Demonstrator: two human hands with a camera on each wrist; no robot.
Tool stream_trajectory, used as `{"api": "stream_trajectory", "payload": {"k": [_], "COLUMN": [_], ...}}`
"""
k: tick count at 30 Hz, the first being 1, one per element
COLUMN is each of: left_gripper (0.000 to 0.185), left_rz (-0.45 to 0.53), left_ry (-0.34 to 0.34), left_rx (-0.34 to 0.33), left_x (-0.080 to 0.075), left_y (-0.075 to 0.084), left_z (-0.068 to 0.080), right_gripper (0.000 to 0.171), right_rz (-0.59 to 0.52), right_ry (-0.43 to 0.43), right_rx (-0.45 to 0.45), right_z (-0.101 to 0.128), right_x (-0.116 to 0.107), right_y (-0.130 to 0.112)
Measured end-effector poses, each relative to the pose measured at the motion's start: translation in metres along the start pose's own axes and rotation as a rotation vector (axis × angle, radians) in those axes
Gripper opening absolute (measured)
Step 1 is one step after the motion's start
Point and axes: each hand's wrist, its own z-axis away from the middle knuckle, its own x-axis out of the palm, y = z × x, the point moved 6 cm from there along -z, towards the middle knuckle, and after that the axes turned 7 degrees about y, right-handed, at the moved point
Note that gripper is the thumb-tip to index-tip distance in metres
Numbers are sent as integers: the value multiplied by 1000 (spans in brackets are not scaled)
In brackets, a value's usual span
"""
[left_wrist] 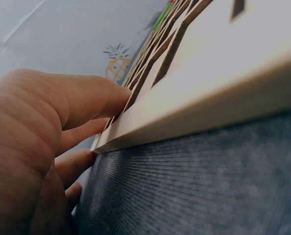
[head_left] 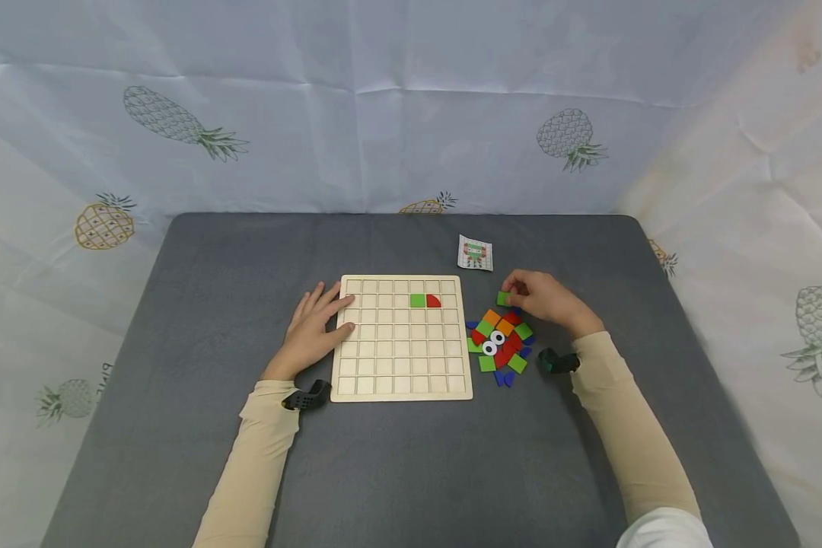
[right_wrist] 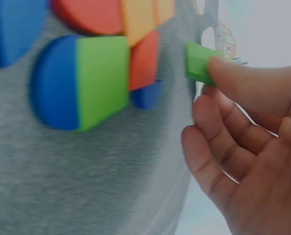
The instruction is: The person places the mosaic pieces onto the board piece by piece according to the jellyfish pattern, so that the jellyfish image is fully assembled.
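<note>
A pale wooden grid board [head_left: 400, 342] lies on the grey table. In its upper right part sit a green square tile [head_left: 418, 301] and a red quarter-round tile [head_left: 434, 301], side by side. My left hand [head_left: 311, 331] rests on the board's left edge with fingers spread; the left wrist view shows its thumb touching the rim [left_wrist: 184, 112]. Between thumb and fingertips my right hand [head_left: 544, 295] pinches another green square tile [right_wrist: 199, 62], just above the loose pile. That pile holds red, orange, green and blue tiles [head_left: 510, 350] and two white round eye pieces [head_left: 497, 339].
A small printed pattern card [head_left: 476, 253] lies beyond the board's upper right corner. The dark grey table [head_left: 411, 472] runs back to a pale curtain [head_left: 383, 137] with pineapple prints.
</note>
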Motion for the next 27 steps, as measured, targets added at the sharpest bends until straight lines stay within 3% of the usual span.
{"api": "stream_trajectory", "payload": {"k": [12, 27], "left_gripper": [57, 57], "left_rz": [4, 7], "left_ry": [10, 3], "left_rx": [10, 13], "left_x": [-2, 0], "left_y": [0, -1], "left_z": [-1, 0], "right_gripper": [29, 26], "right_rz": [-57, -162], "right_ry": [104, 129], "right_rx": [-60, -130], "right_z": [-7, -31], "right_x": [-37, -34], "right_y": [-36, -77]}}
